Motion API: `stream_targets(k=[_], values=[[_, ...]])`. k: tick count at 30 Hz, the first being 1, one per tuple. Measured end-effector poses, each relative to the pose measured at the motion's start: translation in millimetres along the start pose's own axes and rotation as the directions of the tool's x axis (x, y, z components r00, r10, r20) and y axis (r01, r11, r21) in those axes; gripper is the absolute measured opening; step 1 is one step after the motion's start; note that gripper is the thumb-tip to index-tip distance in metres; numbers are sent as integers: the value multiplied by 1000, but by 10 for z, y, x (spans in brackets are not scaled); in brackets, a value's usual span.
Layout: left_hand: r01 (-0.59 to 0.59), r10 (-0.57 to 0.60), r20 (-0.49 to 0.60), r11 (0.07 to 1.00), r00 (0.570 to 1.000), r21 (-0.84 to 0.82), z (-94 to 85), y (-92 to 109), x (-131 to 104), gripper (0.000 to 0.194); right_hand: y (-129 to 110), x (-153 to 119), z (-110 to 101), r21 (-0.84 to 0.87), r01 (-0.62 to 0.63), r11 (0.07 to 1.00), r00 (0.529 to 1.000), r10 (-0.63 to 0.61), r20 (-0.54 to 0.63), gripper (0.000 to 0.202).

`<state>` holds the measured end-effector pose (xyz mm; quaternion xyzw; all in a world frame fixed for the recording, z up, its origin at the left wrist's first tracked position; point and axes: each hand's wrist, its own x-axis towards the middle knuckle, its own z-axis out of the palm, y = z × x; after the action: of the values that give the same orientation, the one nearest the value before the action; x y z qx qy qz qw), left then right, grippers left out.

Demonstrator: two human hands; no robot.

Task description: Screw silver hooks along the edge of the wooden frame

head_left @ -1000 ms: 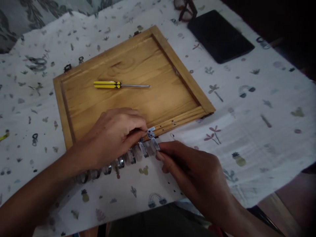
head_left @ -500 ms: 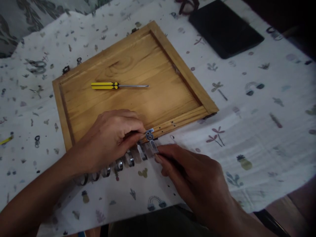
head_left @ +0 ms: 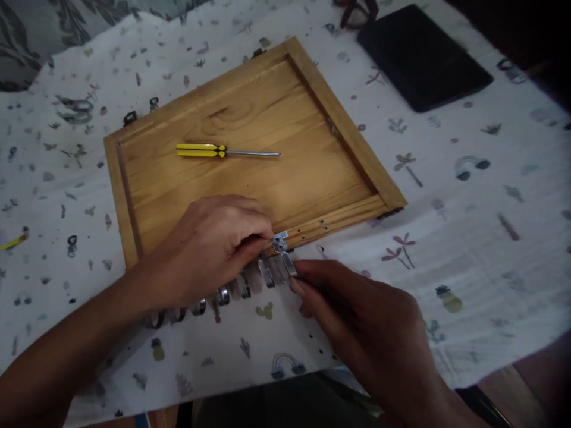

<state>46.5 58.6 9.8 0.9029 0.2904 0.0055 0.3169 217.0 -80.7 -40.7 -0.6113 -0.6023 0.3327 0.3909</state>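
Note:
A small shiny metal hook (head_left: pixel 280 242) with screw holes in its plate lies against the near rail of a framed wooden panel (head_left: pixel 357 205). My left hand (head_left: pixel 214 238) is closed, thumb and finger pinching the plate's left side. With its fingertips, my right hand (head_left: pixel 370 321) grips the hook's curved lower end. Several similar metal hooks (head_left: pixel 266 273) stick out in a row from the panel's near edge, partly under my left hand. Small dark holes (head_left: pixel 323 224) dot the rail to the right of the plate.
A yellow-handled screwdriver (head_left: pixel 203 150) rests on the panel, its tip pointing right. Beyond the panel, a black tablet-like slab (head_left: pixel 423 59) lies on the printed cloth (head_left: pixel 491 249), with dark red glasses (head_left: pixel 358 13) beside it. Something yellow (head_left: pixel 13 242) lies at far left.
The whole scene has shifted slightly to the right in the picture as the camera moved. Both hands keep the same grip on the hook, and it stays at the same spot on the rail.

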Motion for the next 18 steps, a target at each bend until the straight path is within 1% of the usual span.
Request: stream_targets(k=[5,11,16,18], values=[[-8,8,-3,1000,1000,8,-6,-8,-5,22,-4,-19,-13,20,-53,998,997,54,-50,12],[-32,32,-18,999,999,8,14,-24,5,21,26,-11,7,78,-56,995,991,65,-121,11],[-36,38,-60,998,997,42,44,-47,11,19,20,12,28,68,-73,995,990,81,-119,11],[-28,31,-62,998,998,50,49,-59,4,17,14,16,36,66,-72,995,990,79,-113,11]])
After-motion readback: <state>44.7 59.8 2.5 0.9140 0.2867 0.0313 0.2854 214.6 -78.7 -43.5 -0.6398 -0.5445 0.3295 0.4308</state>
